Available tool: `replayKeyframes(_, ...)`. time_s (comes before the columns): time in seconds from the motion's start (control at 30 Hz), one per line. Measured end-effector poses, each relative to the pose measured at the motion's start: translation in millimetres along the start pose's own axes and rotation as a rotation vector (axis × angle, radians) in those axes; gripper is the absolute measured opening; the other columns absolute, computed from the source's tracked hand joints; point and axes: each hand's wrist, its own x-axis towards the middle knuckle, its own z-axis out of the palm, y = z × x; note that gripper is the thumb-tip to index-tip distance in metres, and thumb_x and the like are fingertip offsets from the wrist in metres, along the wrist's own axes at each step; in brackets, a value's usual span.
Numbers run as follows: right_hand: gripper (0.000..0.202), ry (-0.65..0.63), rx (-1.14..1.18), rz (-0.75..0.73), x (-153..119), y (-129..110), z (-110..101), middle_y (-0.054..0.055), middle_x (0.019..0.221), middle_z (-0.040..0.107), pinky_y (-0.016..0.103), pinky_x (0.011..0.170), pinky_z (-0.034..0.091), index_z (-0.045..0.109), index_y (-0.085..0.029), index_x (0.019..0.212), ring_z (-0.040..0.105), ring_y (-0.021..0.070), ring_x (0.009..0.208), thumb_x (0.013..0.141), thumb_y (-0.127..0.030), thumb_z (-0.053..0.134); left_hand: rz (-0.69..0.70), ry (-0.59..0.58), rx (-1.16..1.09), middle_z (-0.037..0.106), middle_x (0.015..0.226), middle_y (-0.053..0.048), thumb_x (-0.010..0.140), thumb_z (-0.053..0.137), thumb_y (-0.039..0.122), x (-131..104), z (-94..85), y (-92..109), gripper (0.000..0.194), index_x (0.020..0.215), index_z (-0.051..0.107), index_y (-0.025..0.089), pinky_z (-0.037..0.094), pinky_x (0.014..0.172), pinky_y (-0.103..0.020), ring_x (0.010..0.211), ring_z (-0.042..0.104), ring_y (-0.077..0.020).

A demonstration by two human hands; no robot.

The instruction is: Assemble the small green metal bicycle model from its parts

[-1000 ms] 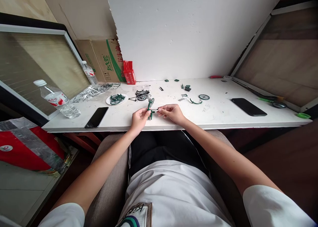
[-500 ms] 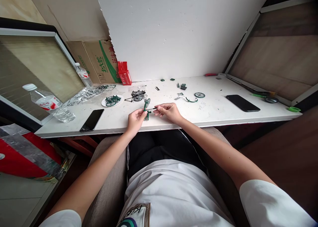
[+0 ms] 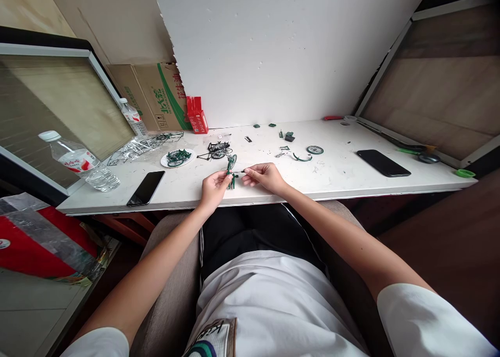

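Note:
Near the table's front edge, my left hand (image 3: pixel 215 189) pinches a small green model part (image 3: pixel 231 164) with a spoked wheel at its top. My right hand (image 3: pixel 265 177), just to the right, has thumb and forefinger closed on a thin dark piece (image 3: pixel 240 171) that reaches to the green part. Whether the two pieces touch is too small to tell. Behind my hands lies a cluster of black model parts (image 3: pixel 217 150). A white plate (image 3: pixel 189 162) of green parts sits to the left. A loose spoked wheel (image 3: pixel 314 150) and a curved green part (image 3: pixel 302 158) lie to the right.
A phone (image 3: pixel 146 188) and a water bottle (image 3: pixel 80 162) are at the left, with a second bottle (image 3: pixel 133 116) behind. A red box (image 3: pixel 197 116) stands at the back. Another phone (image 3: pixel 383 163) and a green ring (image 3: pixel 464 173) lie on the white table (image 3: pixel 336 177) at the right.
The view has shifted very slightly. Both hands keep nearly the same place and the same hold.

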Motion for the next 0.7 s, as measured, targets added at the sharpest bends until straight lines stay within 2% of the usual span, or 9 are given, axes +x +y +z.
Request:
replayKeyframes(0.13,0.063,-0.013,-0.020,0.000,-0.1,-0.9,-0.3,0.014,0.091,0.083,0.030,0.068,0.066,0.081,-0.013,0.095,0.081,0.0228,0.079,0.075,-0.072,0.086,0.017,0.001,0.024,0.082,0.107,-0.015,0.079,0.088,0.049,-1.5,0.7,2.3,0.049,0.111,0.080,0.013,0.060,0.090,-0.038,0.094,0.075,-0.0241)
replayKeyframes(0.33,0.059,-0.001,-0.058,-0.039,-2.1,-2.9,-1.0,0.013,0.093,0.084,0.028,0.067,0.064,0.081,-0.014,0.096,0.082,0.0248,0.086,0.076,-0.070,0.086,0.025,0.004,0.050,0.082,0.107,-0.015,0.077,0.089,0.049,-2.6,1.4,2.6,0.047,0.106,0.080,0.013,0.060,0.086,-0.037,0.093,0.075,-0.0242)
replayKeyframes(0.53,0.053,0.024,-0.101,-0.107,-2.9,-3.2,-0.8,0.010,0.091,0.084,0.032,0.072,0.064,0.084,-0.016,0.102,0.081,0.0263,0.088,0.077,-0.063,0.088,0.018,0.002,0.011,0.082,0.104,-0.014,0.076,0.090,0.045,-1.7,1.2,2.8,0.044,0.105,0.080,0.013,0.060,0.086,-0.036,0.090,0.075,-0.0222)
replayKeyframes(0.7,0.056,0.031,-0.105,-0.108,-1.0,-1.7,-1.6,0.010,0.093,0.084,0.034,0.072,0.064,0.085,-0.017,0.101,0.081,0.0278,0.090,0.071,-0.063,0.092,0.015,0.009,-0.013,0.081,0.101,-0.013,0.076,0.091,0.043,-2.0,1.6,1.6,0.043,0.105,0.079,0.013,0.060,0.084,-0.035,0.088,0.075,-0.0214)
